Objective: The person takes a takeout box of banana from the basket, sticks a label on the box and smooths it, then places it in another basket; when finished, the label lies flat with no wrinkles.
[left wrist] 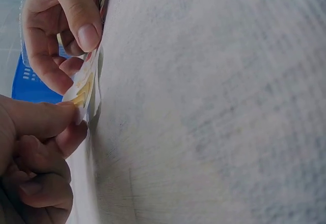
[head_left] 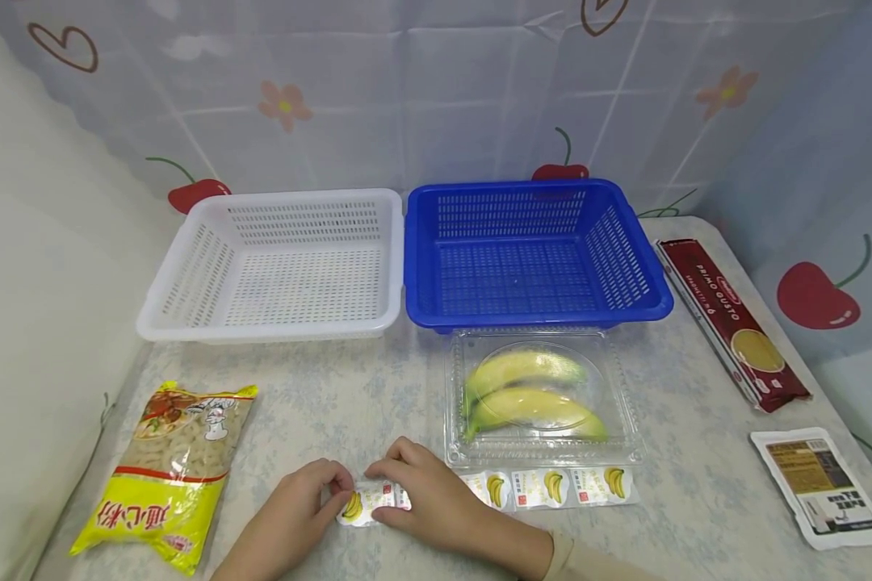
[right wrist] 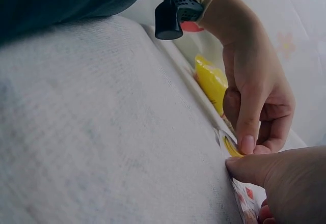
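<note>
A strip of banana stickers (head_left: 543,489) lies along the front of the table, each printed with yellow bananas. At its left end, my left hand (head_left: 299,504) pinches the edge of the end sticker (head_left: 354,507) between thumb and forefinger. My right hand (head_left: 436,500) holds the same strip just to the right, its thumb on top. In the left wrist view the end sticker (left wrist: 84,92) is tilted up between the left hand (left wrist: 38,132) and the right hand (left wrist: 58,25). Behind the strip sits a clear plastic box (head_left: 621,387) with two bananas (head_left: 538,410) inside.
A white basket (head_left: 269,332) and a blue basket (head_left: 538,316) stand side by side at the back. On the left lies a yellow bag of macaroni (head_left: 170,476). A red spaghetti pack (head_left: 734,323) and a white pouch (head_left: 821,488) lie at the right.
</note>
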A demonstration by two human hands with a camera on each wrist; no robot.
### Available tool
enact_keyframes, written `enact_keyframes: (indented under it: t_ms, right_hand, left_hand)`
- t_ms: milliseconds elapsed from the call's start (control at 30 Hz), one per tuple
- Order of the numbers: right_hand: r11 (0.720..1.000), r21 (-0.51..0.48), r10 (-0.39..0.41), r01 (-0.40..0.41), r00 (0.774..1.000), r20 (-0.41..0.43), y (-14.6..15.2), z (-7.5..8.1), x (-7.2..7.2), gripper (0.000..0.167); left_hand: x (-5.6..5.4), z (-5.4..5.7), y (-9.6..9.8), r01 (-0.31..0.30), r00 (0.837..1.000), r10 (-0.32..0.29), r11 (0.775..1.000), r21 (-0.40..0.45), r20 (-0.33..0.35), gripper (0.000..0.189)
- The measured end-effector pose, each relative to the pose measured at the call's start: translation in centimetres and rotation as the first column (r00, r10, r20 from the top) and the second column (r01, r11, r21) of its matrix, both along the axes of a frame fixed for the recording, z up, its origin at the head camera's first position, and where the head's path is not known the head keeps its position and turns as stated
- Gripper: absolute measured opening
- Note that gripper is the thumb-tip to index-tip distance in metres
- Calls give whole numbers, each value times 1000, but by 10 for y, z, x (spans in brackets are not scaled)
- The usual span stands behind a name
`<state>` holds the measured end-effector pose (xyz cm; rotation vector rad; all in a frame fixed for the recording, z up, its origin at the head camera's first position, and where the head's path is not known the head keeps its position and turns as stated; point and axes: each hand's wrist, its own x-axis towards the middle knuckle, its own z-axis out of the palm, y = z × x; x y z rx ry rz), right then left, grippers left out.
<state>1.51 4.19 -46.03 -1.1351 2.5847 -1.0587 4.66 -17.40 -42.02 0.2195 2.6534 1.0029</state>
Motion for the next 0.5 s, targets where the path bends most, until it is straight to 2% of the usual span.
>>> enact_keyframes:
  t_ms: [200, 500]
  right_hand:
    - [1000, -1, 3, -3, 1000, -6, 0, 0, 0, 38]
    - [1000, 1, -6, 6, 1000, 1, 0, 1, 1, 35]
  left_hand:
    - [0, 0, 0, -15, 998, 14, 1000, 13, 54, 12]
    - [0, -2, -6, -72, 994, 70, 997, 28, 80, 11]
